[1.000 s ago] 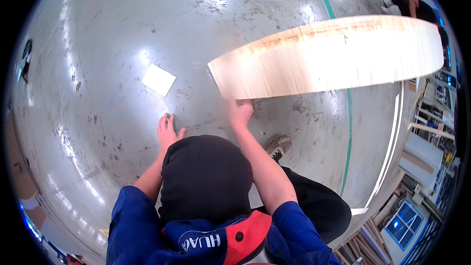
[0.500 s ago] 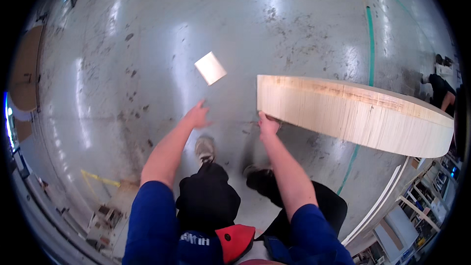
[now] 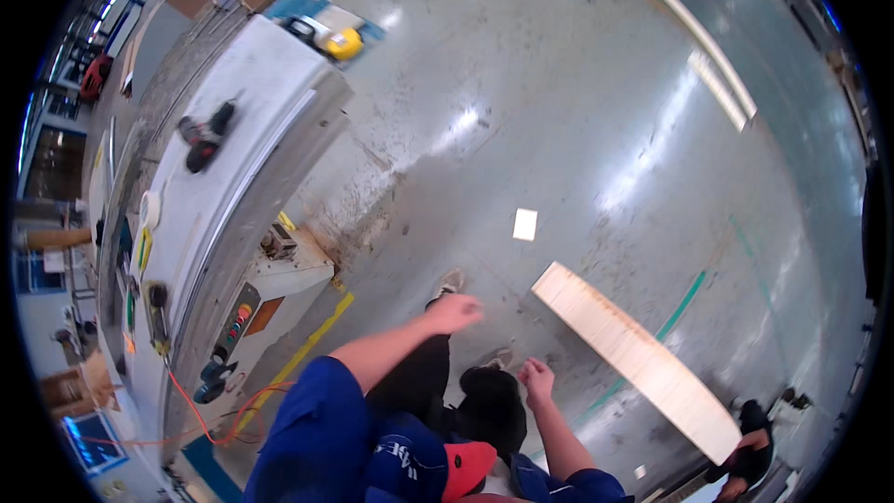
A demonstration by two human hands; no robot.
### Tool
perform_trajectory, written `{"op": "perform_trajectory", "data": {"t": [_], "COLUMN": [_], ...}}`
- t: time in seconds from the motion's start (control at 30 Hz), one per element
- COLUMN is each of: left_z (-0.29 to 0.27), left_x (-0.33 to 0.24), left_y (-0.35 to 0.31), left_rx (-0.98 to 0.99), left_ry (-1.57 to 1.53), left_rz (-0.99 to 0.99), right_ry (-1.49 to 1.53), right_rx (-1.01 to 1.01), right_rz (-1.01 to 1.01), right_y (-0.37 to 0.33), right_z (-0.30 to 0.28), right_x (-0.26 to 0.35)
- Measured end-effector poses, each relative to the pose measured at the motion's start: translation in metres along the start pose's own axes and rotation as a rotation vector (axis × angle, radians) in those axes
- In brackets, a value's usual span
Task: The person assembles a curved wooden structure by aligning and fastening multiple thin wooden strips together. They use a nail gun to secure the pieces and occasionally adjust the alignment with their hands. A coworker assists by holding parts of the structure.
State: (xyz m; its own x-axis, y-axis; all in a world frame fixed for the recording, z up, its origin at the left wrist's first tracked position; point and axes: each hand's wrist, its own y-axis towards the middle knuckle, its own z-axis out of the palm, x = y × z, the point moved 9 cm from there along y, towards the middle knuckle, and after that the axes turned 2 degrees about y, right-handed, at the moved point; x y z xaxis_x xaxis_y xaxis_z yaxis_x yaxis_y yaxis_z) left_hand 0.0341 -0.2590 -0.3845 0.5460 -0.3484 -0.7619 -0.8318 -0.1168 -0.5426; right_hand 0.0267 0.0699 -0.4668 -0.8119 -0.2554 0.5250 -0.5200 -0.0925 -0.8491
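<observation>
Two bare hands of yours reach out over a shiny grey concrete floor (image 3: pixel 577 102), seen from above. Your left hand (image 3: pixel 453 313) is stretched forward with the fingers curled loosely, grasping nothing. Your right hand (image 3: pixel 536 382) sits lower and nearer your body, fingers bent and relaxed, also holding nothing. Just to the right of both hands, a long pale wooden plank (image 3: pixel 633 359) runs diagonally away to the lower right; neither hand touches it. At the plank's far end another person (image 3: pixel 750 447) in dark clothing crouches close to it, though whether they grip it cannot be told. A small white sheet (image 3: pixel 525 224) lies flat on the floor, beyond the plank's near end. To your left stands a large grey workshop machine (image 3: pixel 251 130) with a long flat top, with a black power tool (image 3: pixel 205 135) resting on it. An orange cable (image 3: pixel 200 410) trails along the floor beside its base.
</observation>
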Motion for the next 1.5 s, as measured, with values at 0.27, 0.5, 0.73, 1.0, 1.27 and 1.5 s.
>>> {"op": "perform_trajectory", "data": {"t": [0.27, 0.5, 0.73, 1.0, 1.27, 1.5], "left_z": [-0.148, -0.110, -0.331, -0.419, -0.436, -0.375], "left_x": [0.161, 0.152, 0.060, 0.258, 0.219, 0.137], "left_y": [-0.336, -0.513, -0.577, -0.641, -0.607, -0.522], "left_rx": [-0.905, -1.233, -1.624, -1.257, -1.176, -1.043], "left_ry": [-0.120, -0.647, 0.193, 0.846, 0.969, 0.707], "left_rz": [-0.757, -0.734, -0.622, -0.717, -1.001, -0.903], "right_ry": [-0.216, -0.292, -0.174, 0.165, 0.409, 0.586], "right_rx": [0.088, 0.116, -0.009, -0.292, -0.564, -0.597], "right_rz": [-0.096, -0.174, -0.318, -0.191, 0.124, 0.157], "right_y": [-0.066, -0.094, -0.144, -0.244, -0.322, -0.295], "right_z": [-0.050, -0.044, -0.041, -0.029, -0.071, -0.117], "right_x": [0.097, 0.132, 0.134, 0.003, -0.172, -0.193]}}
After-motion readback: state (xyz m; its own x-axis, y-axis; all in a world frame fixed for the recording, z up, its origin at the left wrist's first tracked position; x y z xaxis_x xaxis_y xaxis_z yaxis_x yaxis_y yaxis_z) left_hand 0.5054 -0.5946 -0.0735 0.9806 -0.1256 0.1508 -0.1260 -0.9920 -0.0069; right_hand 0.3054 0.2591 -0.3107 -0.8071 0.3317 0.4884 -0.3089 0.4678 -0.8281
